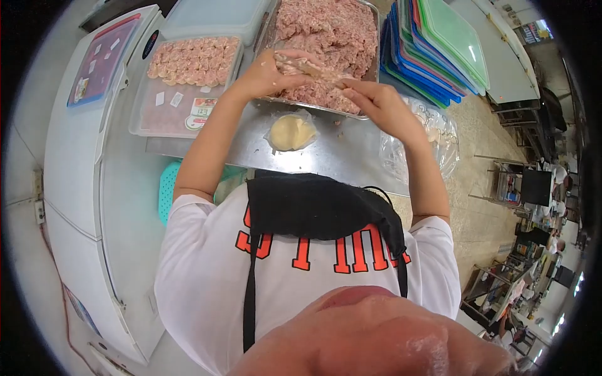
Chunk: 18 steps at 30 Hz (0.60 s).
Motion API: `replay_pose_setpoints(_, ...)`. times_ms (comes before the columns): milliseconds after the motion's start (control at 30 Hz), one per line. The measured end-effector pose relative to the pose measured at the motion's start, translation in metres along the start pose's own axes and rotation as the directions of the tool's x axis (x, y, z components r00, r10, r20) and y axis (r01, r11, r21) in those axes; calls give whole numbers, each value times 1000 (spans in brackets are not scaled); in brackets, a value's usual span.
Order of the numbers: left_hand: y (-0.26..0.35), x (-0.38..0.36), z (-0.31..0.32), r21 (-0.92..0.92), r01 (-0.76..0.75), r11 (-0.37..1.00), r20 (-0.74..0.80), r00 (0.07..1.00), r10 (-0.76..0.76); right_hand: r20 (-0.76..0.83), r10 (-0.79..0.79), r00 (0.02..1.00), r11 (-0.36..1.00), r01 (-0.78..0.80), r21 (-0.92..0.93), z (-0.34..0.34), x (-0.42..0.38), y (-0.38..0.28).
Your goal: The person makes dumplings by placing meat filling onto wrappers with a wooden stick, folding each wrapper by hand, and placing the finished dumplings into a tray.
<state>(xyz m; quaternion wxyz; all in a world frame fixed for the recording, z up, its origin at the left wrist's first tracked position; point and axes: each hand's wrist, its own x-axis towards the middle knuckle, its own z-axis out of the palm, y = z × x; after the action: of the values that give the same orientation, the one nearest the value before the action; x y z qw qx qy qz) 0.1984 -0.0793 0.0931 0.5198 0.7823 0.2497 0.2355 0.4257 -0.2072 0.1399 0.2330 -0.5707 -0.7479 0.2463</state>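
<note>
In the head view, I have the left hand [266, 76] above the near edge of the metal tray [313, 108], thumb and fingers parted and partly curled. They seem to cradle a meaty portion, but I cannot tell whether they close on it or whether a wrapper lies beneath. The right hand [384, 108] has its thumb and forefinger pinched together, apparently on a slender tool reaching toward the left fingers; its outline is hard to make out.

The ground meat [332, 37] is heaped in the tray. The round wrappers [292, 132] lie stacked on film just on my side of it, and the filled pieces [197, 59] sit in rows in the plastic container [150, 116] to the left.

To work well here, I would hold the left palm lightly cupped and level, press the portion with short, gentle strokes, and leave the rim clean. Too much force could tear thin dough; working over the tray catches crumbs.
</note>
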Motion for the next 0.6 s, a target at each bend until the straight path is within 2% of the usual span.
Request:
replay_pose_setpoints(67, -7, 3, -7, 21, -32, 999, 37, 999, 31, -24, -15, 1000, 1000, 15, 4, 6, 0, 5)
replay_pose_setpoints(133, -12, 7, -9, 46, -76, 996, 72, 995, 73, -47, -146, 988, 988, 143, -56, 19, 7, 36)
replay_pose_setpoints(200, -19, 7, -7, 293, -131, 947, -6, 990, 138, -60, -181, 982, 983, 178, -48, 17, 12, 51)
replay_pose_setpoints(233, -22, 9, -8, 256, 22, 967, -22, 1000, -17, -92, -127, 988, 976, 108, -190, 15, 11, 51)
replay_pose_setpoints(267, -30, 9, -8, 260, 15, 966, -21, 1000, -10, -130, -80, 988, 945, 33, -325, 13, 11, 50)
replay_pose_setpoints(333, -45, 9, -10, 126, 111, 986, -128, 987, -95, -188, -92, 978, 953, 32, -301, 22, 6, 26)
replay_pose_setpoints(367, -46, 11, -11, 130, 108, 986, -124, 988, -92, -240, -93, 966, 963, 26, -268, 26, 4, 18)
replay_pose_setpoints(400, -46, 11, -11, 219, 96, 971, -90, 993, -78, -245, -86, 966, 964, 19, -266, 32, 5, 27)
replay_pose_setpoints(433, -46, 10, -9, 304, 81, 949, -50, 996, -69, -198, -58, 979, 965, 3, -264, 44, 7, 49)
replay_pose_setpoints(467, -57, 8, -7, 302, 82, 950, -37, 997, -74, -150, -28, 988, 965, -13, -262, 57, 8, 75)
replay_pose_setpoints(500, -74, 7, -5, 282, 125, 951, -71, 991, -110, -186, -6, 982, 911, -72, -405, 65, 8, 106)
replay_pose_setpoints(533, -85, 5, -7, 259, 171, 951, -114, 983, -145, -180, -8, 984, 911, -67, -408, 55, 4, 115)
replay_pose_setpoints(567, -84, -1, -11, 259, 179, 949, -110, 982, -156, -100, 106, 989, 873, -140, -466, 51, -3, 120)
replay_pose_setpoints(600, -80, -8, -16, 165, 165, 972, -66, 986, -156, -23, 229, 973, 826, -207, -525, 50, -11, 122)
